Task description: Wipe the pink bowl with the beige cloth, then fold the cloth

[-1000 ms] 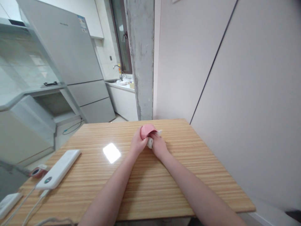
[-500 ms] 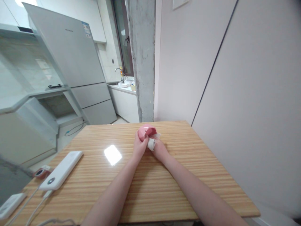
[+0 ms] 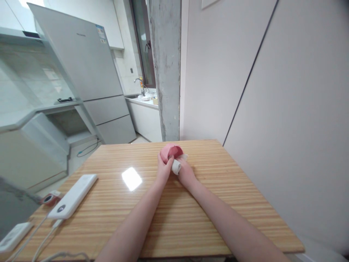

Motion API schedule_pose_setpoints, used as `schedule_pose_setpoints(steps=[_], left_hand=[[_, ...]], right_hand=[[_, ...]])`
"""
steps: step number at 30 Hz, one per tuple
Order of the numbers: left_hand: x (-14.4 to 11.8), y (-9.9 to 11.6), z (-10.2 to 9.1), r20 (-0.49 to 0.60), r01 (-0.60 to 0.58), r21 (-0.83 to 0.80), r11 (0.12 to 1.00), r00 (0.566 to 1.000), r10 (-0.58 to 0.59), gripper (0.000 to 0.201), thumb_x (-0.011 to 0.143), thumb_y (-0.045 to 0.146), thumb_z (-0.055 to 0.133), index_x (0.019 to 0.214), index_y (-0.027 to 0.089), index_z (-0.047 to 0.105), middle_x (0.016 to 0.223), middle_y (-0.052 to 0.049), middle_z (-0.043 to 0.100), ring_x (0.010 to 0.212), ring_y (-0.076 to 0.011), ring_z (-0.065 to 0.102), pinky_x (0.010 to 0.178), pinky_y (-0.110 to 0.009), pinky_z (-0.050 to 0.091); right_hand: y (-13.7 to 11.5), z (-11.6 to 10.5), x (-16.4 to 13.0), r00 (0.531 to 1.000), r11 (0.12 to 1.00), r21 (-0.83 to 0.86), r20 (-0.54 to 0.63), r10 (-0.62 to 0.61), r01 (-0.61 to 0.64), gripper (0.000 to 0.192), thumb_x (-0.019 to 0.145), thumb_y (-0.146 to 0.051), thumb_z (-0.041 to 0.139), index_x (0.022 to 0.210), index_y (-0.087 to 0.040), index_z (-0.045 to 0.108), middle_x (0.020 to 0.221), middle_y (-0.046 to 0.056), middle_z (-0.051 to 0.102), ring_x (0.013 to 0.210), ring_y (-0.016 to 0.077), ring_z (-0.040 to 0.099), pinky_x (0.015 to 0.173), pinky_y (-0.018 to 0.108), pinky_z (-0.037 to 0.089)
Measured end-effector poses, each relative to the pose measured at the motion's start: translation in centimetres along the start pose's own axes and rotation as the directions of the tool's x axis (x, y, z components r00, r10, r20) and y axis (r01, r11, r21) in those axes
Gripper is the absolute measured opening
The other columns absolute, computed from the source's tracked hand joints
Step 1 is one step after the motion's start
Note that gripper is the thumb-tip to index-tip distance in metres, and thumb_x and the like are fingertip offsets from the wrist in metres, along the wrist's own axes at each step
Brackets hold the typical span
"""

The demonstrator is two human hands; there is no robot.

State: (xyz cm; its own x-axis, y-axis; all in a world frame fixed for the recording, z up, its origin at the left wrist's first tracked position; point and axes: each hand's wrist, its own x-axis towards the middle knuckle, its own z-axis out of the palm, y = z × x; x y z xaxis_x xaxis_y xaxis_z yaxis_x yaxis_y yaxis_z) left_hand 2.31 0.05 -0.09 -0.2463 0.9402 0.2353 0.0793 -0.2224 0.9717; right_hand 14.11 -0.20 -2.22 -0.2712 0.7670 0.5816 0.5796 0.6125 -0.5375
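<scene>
"Holding the bowl (image 3: 167, 150), is that what the left hand (image 3: 163, 168) is doing?"

"Yes, its grip is cupping the left side, thumb near the rim. The bowl is showing over the far part of the bench (image 3: 207, 214), its mouth facing rightward and toward the person."

"And the right hand (image 3: 187, 176)?"

"Its fingers are hiding behind the roll (image 3: 176, 167), so I'm not able to tell whether that grip is holding anything."

"Where is the roll lying?"

"Between the hands, just below the bowl's mouth. Its long axis seems to be pointing toward the person, slightly rightward. Both hands are flanking it closely, neither looking clearly nearer."

"And the power bank (image 3: 73, 196)?"

"Resting well apart, leftward."
</scene>
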Motion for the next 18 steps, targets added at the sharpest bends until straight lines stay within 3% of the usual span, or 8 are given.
schedule_pose_setpoints(steps=[5, 11, 18], left_hand=[[0.4, 0.6, -1.3, 0.058, -0.133, 0.196, 0.972, 0.991, 0.124, 0.038, 0.079, 0.034, 0.059, 0.112, 0.016, 0.051, 0.106, -0.009, 0.063, 0.102, -0.0225, 0.061, 0.092, -0.037, 0.046], [0.9, 1.7, -2.4, 0.194, -0.226, 0.355, 0.907, 0.967, 0.165, 0.038, 0.077, 0.029, 0.059, 0.113, 0.018, 0.054, 0.100, -0.007, 0.066, 0.091, -0.0227, 0.062, 0.082, -0.035, 0.048], [0.2, 3.3, -2.7, 0.222, -0.277, 0.624, 0.731, 0.959, 0.174, 0.047, 0.077, 0.030, 0.059, 0.122, 0.019, 0.052, 0.099, -0.011, 0.068, 0.089, -0.0272, 0.064, 0.075, -0.035, 0.048]], right_hand=[[0.2, 0.0, 0.2, 0.991, 0.993, 0.078, 0.092, -0.097, 0.090, 0.030, 0.087, -0.013, 0.046, 0.114, -0.018, 0.058, 0.111, 0.010, 0.062, 0.107, 0.0213, 0.054, 0.095, 0.036, 0.044], [-1.1, -0.9, 0.3, 0.992, 0.993, -0.068, 0.081, 0.098, -0.093, 0.024, 0.088, -0.017, 0.047, 0.108, -0.017, 0.061, 0.110, 0.012, 0.063, 0.099, 0.0223, 0.057, 0.085, 0.035, 0.046], [-2.1, -1.5, 0.8, 0.985, 0.975, -0.222, 0.162, 0.057, -0.020, 0.025, 0.088, -0.012, 0.047, 0.106, -0.017, 0.064, 0.115, 0.012, 0.063, 0.109, 0.0245, 0.053, 0.092, 0.038, 0.042]])
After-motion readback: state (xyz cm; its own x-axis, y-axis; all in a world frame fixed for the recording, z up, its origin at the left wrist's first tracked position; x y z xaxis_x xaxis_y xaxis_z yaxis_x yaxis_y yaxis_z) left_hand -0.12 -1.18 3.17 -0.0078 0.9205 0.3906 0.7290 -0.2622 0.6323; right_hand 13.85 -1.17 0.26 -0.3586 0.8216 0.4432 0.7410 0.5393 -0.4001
